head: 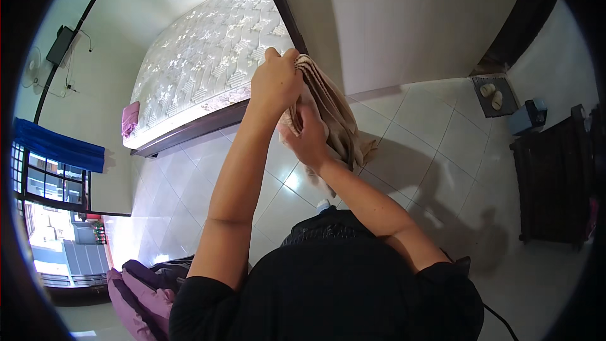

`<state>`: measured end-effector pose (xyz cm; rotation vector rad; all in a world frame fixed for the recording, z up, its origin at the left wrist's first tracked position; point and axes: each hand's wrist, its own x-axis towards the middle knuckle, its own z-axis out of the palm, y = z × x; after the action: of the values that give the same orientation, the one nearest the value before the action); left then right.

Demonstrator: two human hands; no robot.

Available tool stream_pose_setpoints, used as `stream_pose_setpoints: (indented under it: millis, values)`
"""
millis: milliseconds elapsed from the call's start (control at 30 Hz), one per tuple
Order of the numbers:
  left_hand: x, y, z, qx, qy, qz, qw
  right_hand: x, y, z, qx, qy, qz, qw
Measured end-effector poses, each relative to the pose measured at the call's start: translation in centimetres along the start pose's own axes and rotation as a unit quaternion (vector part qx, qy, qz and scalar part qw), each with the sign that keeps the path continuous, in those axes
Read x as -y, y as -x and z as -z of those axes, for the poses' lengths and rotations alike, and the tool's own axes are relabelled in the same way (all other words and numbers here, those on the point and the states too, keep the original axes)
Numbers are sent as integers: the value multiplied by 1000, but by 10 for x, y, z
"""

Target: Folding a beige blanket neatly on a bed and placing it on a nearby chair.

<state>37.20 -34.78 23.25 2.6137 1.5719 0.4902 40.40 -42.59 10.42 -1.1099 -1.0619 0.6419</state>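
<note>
A beige cloth, gathered into several long folds, hangs in front of me above the tiled floor. My left hand grips its upper end, knuckles upward. Lower down, my right hand holds the folds from the side, thumb and fingers around them. The cloth's lower part drapes to the right of my right hand, and a fringed or frayed end shows there. Beyond my left hand lies a bare mattress with a pale floral pattern. What the fingers of my left hand pinch is partly hidden.
The mattress rests on a dark bed frame; a pink folded cloth lies on its corner. Pink and dark pillows are at lower left. On the right stand a dark wooden cabinet, a blue bin and slippers on a mat.
</note>
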Motion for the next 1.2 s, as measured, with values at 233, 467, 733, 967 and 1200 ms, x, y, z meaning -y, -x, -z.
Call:
stream_pose_setpoints:
  millis: [233, 467, 733, 967, 1200]
  values:
    - [27, -26, 32, -168, -45, -18, 985, -74, 48, 20, 185, 87, -32, 978]
    - [55, -57, 81, -232, 171, -15, 958, -155, 95, 72, 185, 191, -179, 947]
    - [47, -57, 108, -244, 19, -10, 970, -171, 102, 95, 207, 188, -167, 945]
    - [16, -68, 97, -150, 42, -79, 985, -191, 125, 87, 261, 196, -223, 918]
    - [-17, -68, 112, -107, -72, -112, 985, -185, 120, 76, 290, 254, -289, 876]
